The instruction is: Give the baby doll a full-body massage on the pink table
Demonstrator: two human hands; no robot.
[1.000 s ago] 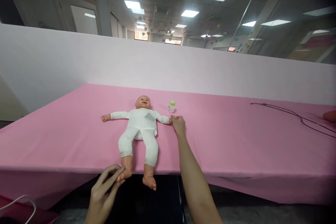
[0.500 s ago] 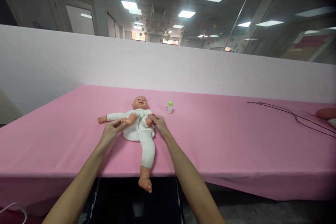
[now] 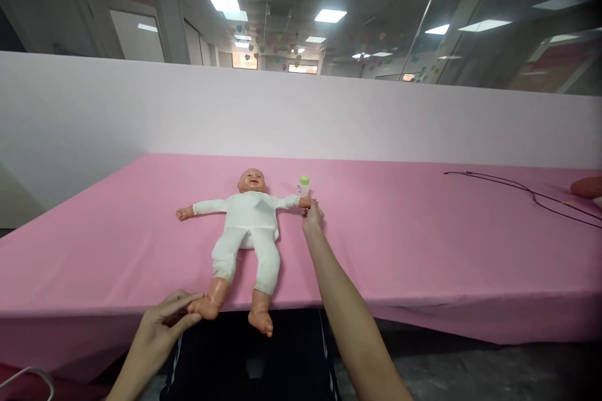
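Observation:
A bald baby doll (image 3: 251, 210) in a white cloth suit lies on its back on the pink-covered table (image 3: 399, 232). Its arms are spread and both feet reach the front edge. My left hand (image 3: 164, 324) pinches the toes of the doll's foot on the left side of the picture. Near the small bottle, my right hand (image 3: 313, 214) is closed on the doll's hand at the right. The bottle (image 3: 303, 186) has a green cap and stands just behind that doll hand.
Thin dark cables (image 3: 512, 186) run over the table's right part towards a brown rounded object (image 3: 587, 187) at the right edge. Behind the table stands a white partition (image 3: 329, 119) with glass above. A white cable (image 3: 31, 371) hangs at lower left.
The doll's raised leg has come down to the table's front edge with my left hand. Its bent arm is now stretched out to the right, with my right hand at its end.

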